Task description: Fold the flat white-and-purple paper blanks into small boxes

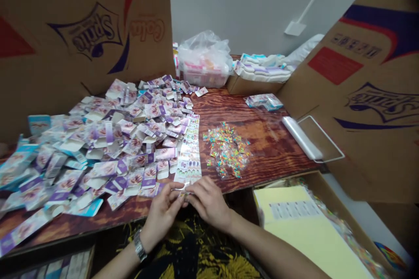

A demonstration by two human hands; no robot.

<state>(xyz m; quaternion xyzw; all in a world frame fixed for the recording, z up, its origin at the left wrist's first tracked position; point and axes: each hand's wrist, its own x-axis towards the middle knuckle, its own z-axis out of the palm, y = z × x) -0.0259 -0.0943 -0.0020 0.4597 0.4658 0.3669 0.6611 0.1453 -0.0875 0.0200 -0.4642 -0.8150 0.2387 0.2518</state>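
My left hand, with a metal watch on its wrist, meets my right hand at the table's front edge. The fingertips of both pinch a small, shiny, pale thing, mostly hidden by the fingers; its kind I cannot make out. Just beyond my hands lie sheets of stickers with rows of small coloured prints. To the left spreads a heap of small purple, white and blue cardboard boxes, many with flaps open. Right of the sheets is a pile of tiny clear packets with bright coloured contents.
Large cardboard panels wall the table left and right. At the back stand a bagged pink container and a carton of packs. A clear roll lies right. Below it, an open box holds yellow sheets.
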